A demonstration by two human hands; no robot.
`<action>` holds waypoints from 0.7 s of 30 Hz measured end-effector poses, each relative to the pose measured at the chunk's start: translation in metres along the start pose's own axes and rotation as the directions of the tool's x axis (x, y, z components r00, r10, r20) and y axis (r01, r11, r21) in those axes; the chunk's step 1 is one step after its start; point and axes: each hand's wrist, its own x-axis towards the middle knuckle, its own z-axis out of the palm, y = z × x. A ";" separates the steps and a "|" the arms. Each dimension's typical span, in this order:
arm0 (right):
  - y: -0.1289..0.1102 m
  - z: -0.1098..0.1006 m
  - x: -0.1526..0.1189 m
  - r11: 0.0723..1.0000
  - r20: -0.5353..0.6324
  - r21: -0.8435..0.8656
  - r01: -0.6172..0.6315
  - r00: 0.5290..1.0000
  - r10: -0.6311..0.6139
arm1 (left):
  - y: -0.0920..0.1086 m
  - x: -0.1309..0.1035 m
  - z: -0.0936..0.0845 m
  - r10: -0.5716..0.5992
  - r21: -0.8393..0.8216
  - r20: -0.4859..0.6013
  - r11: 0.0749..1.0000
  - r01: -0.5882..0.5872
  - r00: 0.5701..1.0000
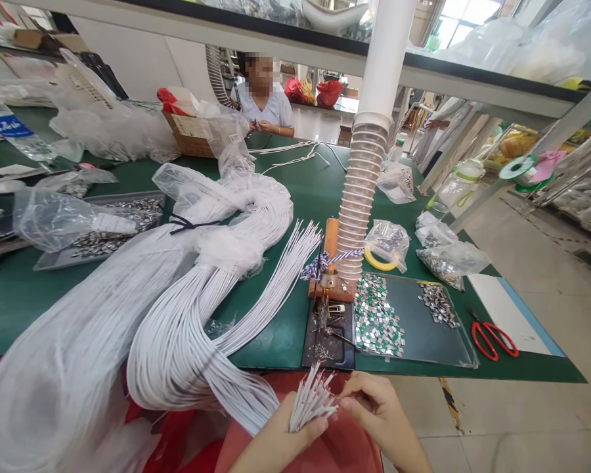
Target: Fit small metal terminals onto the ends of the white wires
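While our left hand (278, 430) wraps its grip around a thick bundle of thin white cables with red tips (309, 402), we do well to hold firmly enough that no strand slides, yet softly enough not to crimp the sheaths. The bundle's ends stick up out of the fist, over the dull red cloth (349, 430) at our lap and just in front of the dark green counter (270, 345). Our right hand (377, 407) has thumb and forefinger drawn narrow at the edge of these ends; we cannot tell whether they pinch a strand or only touch one.

The tips stand uneven and splayed, so we handle them best one at a time, taking each by its white sheath and sparing the red end. As the cables run back to a large looped white coil (172, 355) on our left, we leave slack there; a pull could drag the held ends out of line. We also mind the upright orange-handled tool (331, 235) beyond the bundle: it looks like a soldering iron, and may be hot.
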 end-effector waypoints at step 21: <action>-0.019 0.034 0.011 0.973 -0.085 -0.144 0.179 0.978 -0.192 | 0.044 0.011 -0.007 0.099 0.039 -0.167 0.995 -0.094 0.981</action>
